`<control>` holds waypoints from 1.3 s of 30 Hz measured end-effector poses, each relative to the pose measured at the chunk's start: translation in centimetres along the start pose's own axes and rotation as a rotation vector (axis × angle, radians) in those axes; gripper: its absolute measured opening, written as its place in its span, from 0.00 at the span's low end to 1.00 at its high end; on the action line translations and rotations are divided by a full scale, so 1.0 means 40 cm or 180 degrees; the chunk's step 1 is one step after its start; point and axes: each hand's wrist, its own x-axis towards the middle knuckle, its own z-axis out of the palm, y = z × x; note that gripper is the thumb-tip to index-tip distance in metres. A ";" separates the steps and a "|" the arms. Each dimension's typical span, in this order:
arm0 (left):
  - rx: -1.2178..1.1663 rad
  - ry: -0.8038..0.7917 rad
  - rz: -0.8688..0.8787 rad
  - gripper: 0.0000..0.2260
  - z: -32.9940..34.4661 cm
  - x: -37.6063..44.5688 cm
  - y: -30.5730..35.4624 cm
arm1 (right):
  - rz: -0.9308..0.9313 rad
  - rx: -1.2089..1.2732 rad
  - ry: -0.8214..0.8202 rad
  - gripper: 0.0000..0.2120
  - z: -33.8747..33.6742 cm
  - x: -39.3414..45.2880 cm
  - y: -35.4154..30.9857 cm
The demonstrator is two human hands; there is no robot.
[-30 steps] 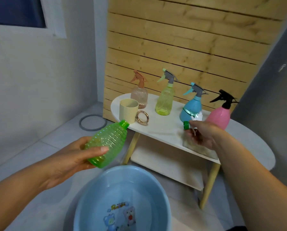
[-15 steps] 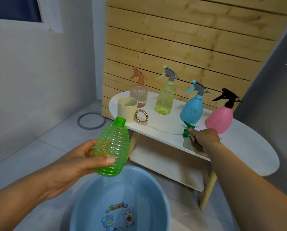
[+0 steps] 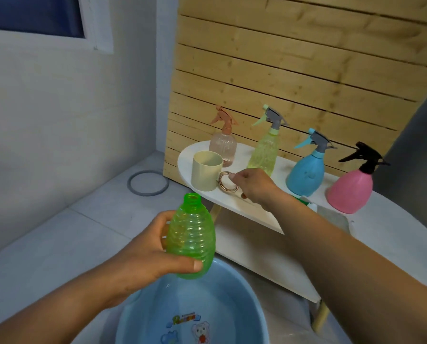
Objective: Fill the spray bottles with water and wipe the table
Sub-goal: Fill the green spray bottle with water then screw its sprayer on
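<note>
Presently we log the items as they stand.

Item one: our left hand (image 3: 143, 259), fingers (image 3: 182, 265) and thumb clamped round a translucent green ribbed plastic spray bottle (image 3: 191, 238). It is uncapped, held upright with its neck open, above the near rim of a pale blue round plastic basin (image 3: 252, 294) on the floor.

Item two: our right hand (image 3: 253, 186), reaching over the white oval desk (image 3: 393, 234). Its fingers curl at the gold ring handle (image 3: 227, 182) of a cream plastic cup (image 3: 205, 170); we cannot tell whether they already pinch it or only touch.

Item three: four capped spray bottles upright along the back of the desk: a clear pink ribbed one (image 3: 223, 147), a yellow-green one (image 3: 264, 152), a blue one (image 3: 305, 172), a pink one with black trigger (image 3: 350, 189). A green spray head (image 3: 304, 200) lies just behind our right forearm.

Hazards, as we judge them: the cup hangs from a thin ring, so a loose pinch could let it swing or tip against the pink ribbed bottle just behind it. The green bottle's neck is narrow, so pouring from a wide cup would likely spill; only keeping it over the basin catches that. Our right forearm passes near the blue bottle and could knock it.
</note>
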 end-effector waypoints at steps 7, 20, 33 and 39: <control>0.0139 0.0194 0.0178 0.43 -0.023 0.019 -0.031 | 0.0148 0.0313 -0.0247 0.16 0.050 0.043 -0.032; 0.0399 0.0607 0.0113 0.41 -0.004 0.021 -0.239 | -0.0247 0.1158 -0.0298 0.19 0.054 -0.178 0.015; 0.0484 0.0609 -0.0113 0.37 0.061 0.055 -0.492 | 0.0354 0.0394 -0.0819 0.21 0.324 -0.230 0.344; 0.0916 0.0694 -0.0224 0.39 0.043 0.080 -0.555 | 0.0250 -0.0812 -0.0966 0.23 0.416 -0.202 0.479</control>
